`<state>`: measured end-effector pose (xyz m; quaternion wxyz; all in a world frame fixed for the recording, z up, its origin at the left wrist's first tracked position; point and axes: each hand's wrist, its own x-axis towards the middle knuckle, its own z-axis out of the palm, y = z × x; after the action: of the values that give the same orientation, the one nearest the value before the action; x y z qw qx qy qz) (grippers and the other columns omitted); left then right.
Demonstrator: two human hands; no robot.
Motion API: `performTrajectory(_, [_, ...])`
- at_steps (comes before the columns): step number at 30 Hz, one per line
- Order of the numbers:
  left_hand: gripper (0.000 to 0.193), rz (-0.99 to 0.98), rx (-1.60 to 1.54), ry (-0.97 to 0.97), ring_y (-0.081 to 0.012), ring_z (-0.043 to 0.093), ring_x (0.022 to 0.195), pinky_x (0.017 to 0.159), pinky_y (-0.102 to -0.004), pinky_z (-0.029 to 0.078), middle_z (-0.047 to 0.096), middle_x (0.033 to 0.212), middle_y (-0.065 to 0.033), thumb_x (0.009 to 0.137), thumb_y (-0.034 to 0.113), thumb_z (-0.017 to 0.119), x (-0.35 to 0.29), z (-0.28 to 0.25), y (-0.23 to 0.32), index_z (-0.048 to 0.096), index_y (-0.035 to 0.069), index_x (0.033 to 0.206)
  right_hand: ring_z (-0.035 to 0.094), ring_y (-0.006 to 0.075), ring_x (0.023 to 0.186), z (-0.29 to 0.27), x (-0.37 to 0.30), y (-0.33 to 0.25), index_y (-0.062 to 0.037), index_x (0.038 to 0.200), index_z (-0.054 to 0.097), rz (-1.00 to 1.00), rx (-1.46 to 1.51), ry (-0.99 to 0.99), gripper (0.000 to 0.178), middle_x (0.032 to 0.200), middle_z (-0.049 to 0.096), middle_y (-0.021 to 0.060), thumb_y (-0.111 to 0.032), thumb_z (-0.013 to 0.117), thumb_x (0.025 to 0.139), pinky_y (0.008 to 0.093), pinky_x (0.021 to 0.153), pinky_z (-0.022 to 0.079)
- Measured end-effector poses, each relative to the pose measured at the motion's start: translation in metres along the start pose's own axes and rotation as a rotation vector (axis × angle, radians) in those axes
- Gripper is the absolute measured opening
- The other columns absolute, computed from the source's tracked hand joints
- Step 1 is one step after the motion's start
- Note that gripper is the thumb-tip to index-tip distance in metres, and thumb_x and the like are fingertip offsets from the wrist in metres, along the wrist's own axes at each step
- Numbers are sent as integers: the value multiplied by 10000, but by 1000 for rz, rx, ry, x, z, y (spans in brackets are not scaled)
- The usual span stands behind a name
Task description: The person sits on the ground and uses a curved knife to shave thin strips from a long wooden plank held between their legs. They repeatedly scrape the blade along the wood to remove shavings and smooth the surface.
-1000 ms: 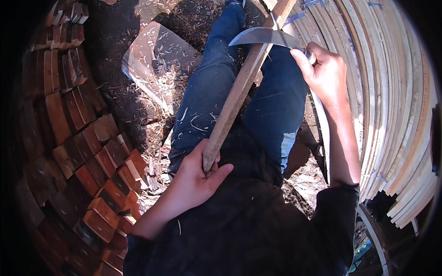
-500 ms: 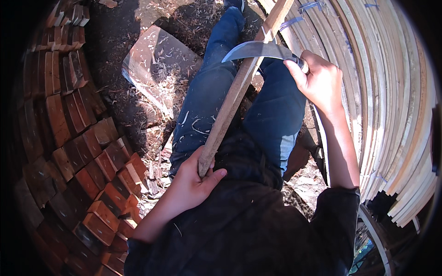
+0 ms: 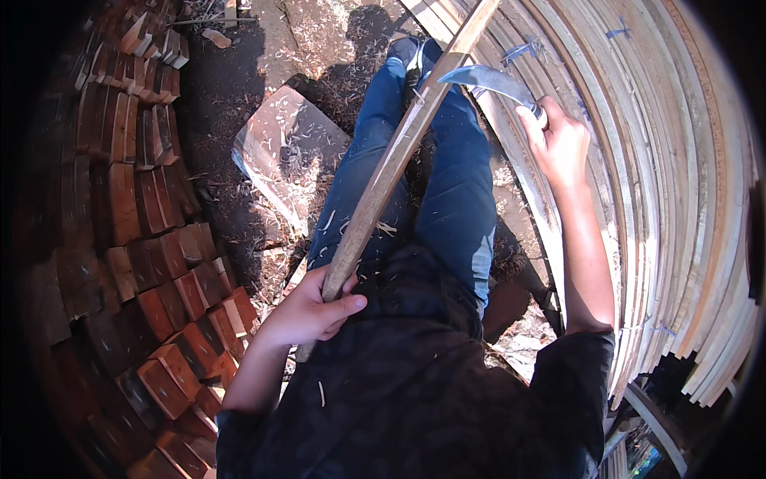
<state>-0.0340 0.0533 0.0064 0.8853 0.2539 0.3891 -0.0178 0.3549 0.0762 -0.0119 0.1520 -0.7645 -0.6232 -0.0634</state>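
The stick [image 3: 377,198] slants over the legs [image 3: 459,180], likely stiff, rough and light, with the left hand [image 3: 313,313] curled round its near end, a good holding spot, while the right hand [image 3: 561,142] grips the knife [image 3: 495,81].

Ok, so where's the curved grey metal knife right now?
The curved grey metal knife is in the head view's upper right, held in the person's right hand, its tip by the upper part of the long brown wooden stick.
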Motion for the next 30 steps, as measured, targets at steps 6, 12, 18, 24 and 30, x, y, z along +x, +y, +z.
performTrajectory(6, [267, 379, 706, 411, -91, 401, 648, 577, -265, 368, 417, 705, 12, 851, 181, 705, 14, 14, -21, 486, 37, 904, 477, 183, 464, 35, -81, -25, -24, 750, 563, 301, 690, -33, 310, 528, 464, 136, -280, 611, 917, 326, 482, 392])
performTrajectory(12, [261, 299, 636, 480, -84, 404, 674, 613, -270, 383, 437, 705, 6, 899, 237, 657, 10, 22, -28, 519, 16, 888, 402, 67, 487, 82, -157, -87, -47, 817, 526, 637, 1525, -155, 229, 621, 449, -7, -208, 476, 972, 229, 450, 329])
performTrajectory(18, [398, 415, 813, 701, -191, 497, 678, 646, -340, 421, 531, 704, -94, 969, 369, 515, -8, 18, -25, 547, -28, 968, 355, 21, 447, 71, -178, -89, -82, 844, 488, 828, 1696, -219, 167, 611, 410, -44, -188, 480, 973, 179, 384, 307])
performTrajectory(24, [326, 457, 1192, 1020, -442, 623, 788, 644, -447, 459, 576, 720, -263, 973, 292, 511, -39, 43, 12, 513, -32, 940, 381, 42, 459, 62, -163, -69, -101, 1031, 364, 822, 1648, -101, 165, 667, 414, 0, -57, 484, 925, 197, 374, 316])
performTrajectory(30, [311, 493, 1300, 1159, -461, 602, 736, 600, -461, 458, 563, 674, -267, 926, 280, 590, -61, 58, 32, 517, -20, 963, 425, 59, 467, 57, -146, -79, -76, 1018, 397, 768, 1717, -12, 94, 707, 451, 27, -96, 479, 976, 205, 386, 341])
